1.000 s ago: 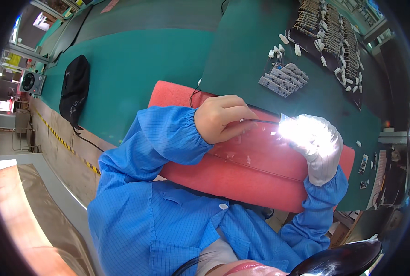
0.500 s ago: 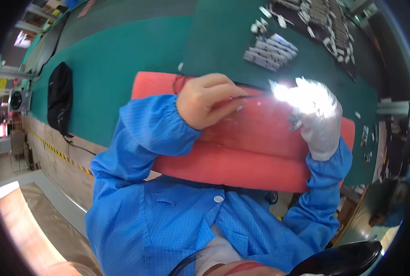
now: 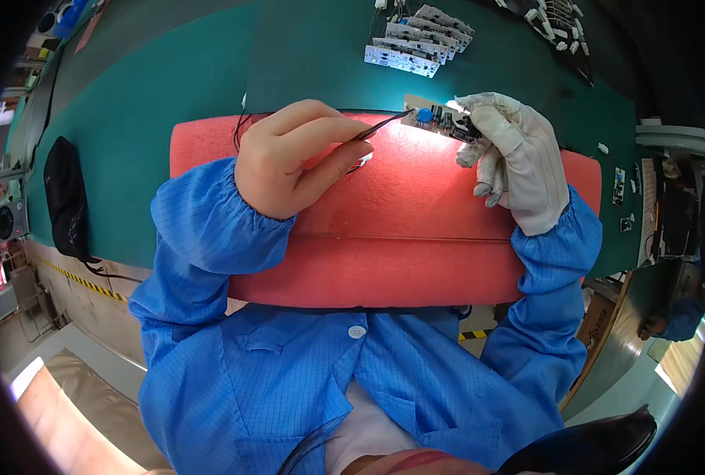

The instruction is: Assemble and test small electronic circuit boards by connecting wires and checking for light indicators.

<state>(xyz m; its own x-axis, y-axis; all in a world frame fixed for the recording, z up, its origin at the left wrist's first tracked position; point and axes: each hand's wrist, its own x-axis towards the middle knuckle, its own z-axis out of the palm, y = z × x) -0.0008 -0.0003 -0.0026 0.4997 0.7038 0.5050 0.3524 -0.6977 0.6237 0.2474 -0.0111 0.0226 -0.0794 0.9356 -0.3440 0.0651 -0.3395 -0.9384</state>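
Observation:
My bare left hand (image 3: 293, 162) is closed, with thumb and fingertips pinching black wires (image 3: 384, 125). The wires reach the left end of a small circuit board (image 3: 441, 120), which carries a blue round part and several dark components. A small white piece (image 3: 360, 163) shows just under my left fingertips. In a whitish glove with grey-stained fingertips, my right hand (image 3: 518, 154) grips the board by its right end. Both hands are above a red foam pad (image 3: 416, 273). Bright light falls on the foam behind the board.
Beyond the pad, several circuit boards (image 3: 419, 43) lie in a row on the green table (image 3: 305, 63). More parts with white connectors (image 3: 554, 28) lie at the far right. A black cloth bag (image 3: 66, 198) sits at the left edge. Small boards (image 3: 619, 186) lie on the right.
The strong glare at my right hand has gone, and the circuit board's components now show. The view has shifted. The wires still run from my left hand to the board.

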